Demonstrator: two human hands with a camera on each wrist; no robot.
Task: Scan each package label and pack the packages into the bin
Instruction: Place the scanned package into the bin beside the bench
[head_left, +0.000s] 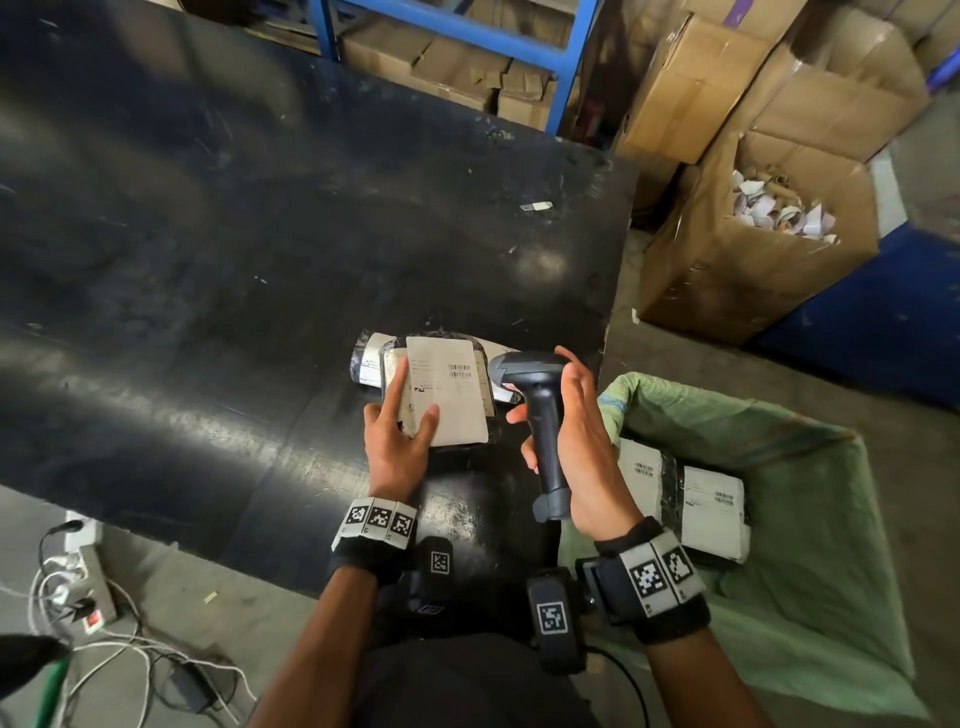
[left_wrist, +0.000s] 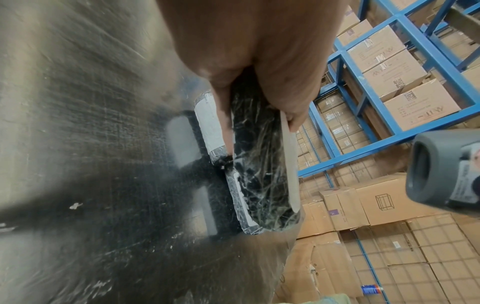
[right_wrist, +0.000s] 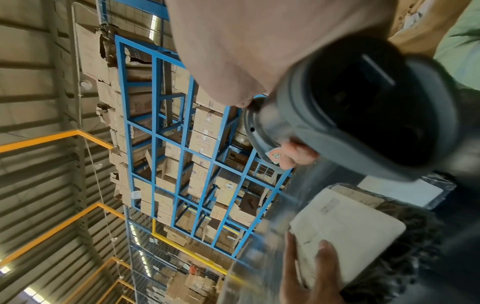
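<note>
Black desk (head_left: 208, 260), warehouse shelving behind. Left hand (head_left: 397, 441) pinches near edge of top package (head_left: 447, 395), label up, thumb on label. Right hand (head_left: 576, 441) grips scanner (head_left: 540, 410) upright just right of it. Green-lined bin (head_left: 810, 571) near right, packages inside.

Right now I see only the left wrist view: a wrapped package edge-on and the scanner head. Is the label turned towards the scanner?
Observer: Yes. In the head view the label faces up on the package, which the left hand holds. The barcode is uncovered.
Operator: What holds the scanner?
Observer: The right hand grips the scanner by its handle, with the head close to the label's right edge.
Operator: Is anything packed already?
Observer: Two labelled packages lie in the green-lined bin.
</note>
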